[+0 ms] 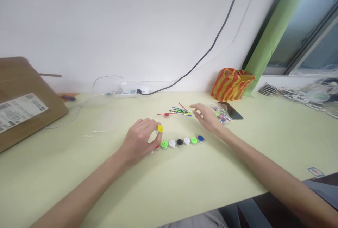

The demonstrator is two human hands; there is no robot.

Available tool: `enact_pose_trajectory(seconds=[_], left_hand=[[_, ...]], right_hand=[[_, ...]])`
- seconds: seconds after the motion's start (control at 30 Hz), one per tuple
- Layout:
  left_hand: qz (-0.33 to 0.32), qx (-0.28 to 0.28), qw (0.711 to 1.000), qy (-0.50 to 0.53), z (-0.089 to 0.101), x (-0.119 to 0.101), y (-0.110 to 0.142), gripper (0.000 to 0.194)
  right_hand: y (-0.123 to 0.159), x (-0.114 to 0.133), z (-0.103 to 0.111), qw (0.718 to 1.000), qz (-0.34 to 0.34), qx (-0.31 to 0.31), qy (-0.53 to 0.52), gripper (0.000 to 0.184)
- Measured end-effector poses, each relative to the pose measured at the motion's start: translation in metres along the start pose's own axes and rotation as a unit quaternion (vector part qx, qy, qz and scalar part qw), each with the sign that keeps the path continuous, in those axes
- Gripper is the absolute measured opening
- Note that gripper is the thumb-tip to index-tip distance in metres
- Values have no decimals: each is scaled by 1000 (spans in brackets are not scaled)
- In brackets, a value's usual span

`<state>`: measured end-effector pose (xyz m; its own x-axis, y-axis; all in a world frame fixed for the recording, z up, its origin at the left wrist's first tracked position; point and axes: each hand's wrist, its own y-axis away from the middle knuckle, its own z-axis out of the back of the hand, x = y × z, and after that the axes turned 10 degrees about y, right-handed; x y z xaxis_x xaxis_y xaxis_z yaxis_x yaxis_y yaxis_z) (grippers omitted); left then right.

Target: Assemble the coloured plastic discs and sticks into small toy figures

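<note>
My left hand (141, 138) pinches a small yellow round-topped piece (160, 128) with a clear underside between thumb and forefinger. Below it runs a row of similar pieces: a red one partly hidden by my fingers, then a green piece (164, 144), a white piece (172, 144), a black piece (179, 142) and several more, ending at a blue piece (200, 138). Over the right end of a pile of thin coloured arrows (179, 111), my right hand (206, 117) has thumb and forefinger apart. A red arrow with a round centre (166, 115) lies left of the pile.
A clear bag of colourful parts (221, 114) and a dark tablet (231, 111) lie beyond my right wrist. Behind them stands a striped bag (232, 83). A cardboard box (29, 101) is at the left; a power strip (132, 92) lies along the wall.
</note>
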<state>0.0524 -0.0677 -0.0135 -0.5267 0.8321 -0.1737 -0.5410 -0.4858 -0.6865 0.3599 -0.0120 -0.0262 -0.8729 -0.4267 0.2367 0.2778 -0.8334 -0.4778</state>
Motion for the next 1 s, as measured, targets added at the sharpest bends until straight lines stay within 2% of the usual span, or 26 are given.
enact_pose_trajectory(seconds=[0.1,0.17,0.23,0.4,0.63,0.73,0.9,1.0], left_hand=[[4,2,1000,-13,4,4,-1,13],[14,-5,1000,-20,7,11,0,14],[24,-15,999,-25,10,18,0,16],[37,-14,999,-35,10,33,3,18],[59,3,997,-40,4,32,4,15],[63,17,997,-32,2,31,4,11],[67,34,997,-27,-2,35,8,24],[63,42,997,-29,-4,37,9,22]], right_hand=[[-1,-45,-6,988,9,97,122,51],[-1,-56,-9,975,22,143,168,55],[-3,-57,-11,966,32,160,201,48],[-8,-55,-13,961,15,154,231,33],[-7,-64,-14,957,-43,126,258,18],[-7,-65,-17,957,-54,117,260,20],[-7,-71,-18,956,-55,122,262,19],[-8,-71,-14,962,-46,105,249,16]])
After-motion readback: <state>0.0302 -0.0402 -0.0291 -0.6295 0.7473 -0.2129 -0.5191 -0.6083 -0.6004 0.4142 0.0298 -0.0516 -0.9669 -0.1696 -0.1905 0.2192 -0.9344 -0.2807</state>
